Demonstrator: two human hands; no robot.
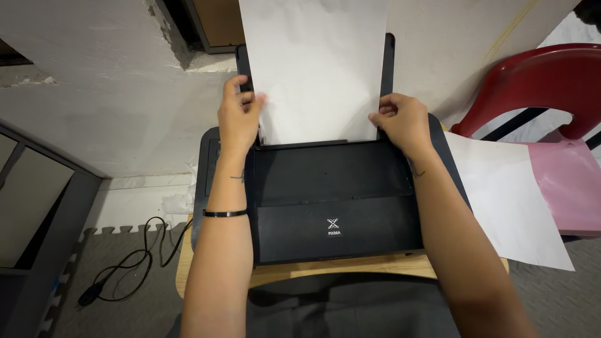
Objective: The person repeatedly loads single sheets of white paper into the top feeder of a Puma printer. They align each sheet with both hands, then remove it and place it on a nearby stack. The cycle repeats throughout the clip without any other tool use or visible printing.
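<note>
My left hand (239,116) and right hand (402,122) pinch the side edges of the white paper (316,69) standing in the black printer (332,200) rear tray. Sheets judged light, floppy, crease-prone; edges grip best.

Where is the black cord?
In the head view, the black cord lies coiled on the grey foam floor mat at lower left, left of the wooden table and the left forearm.
</note>
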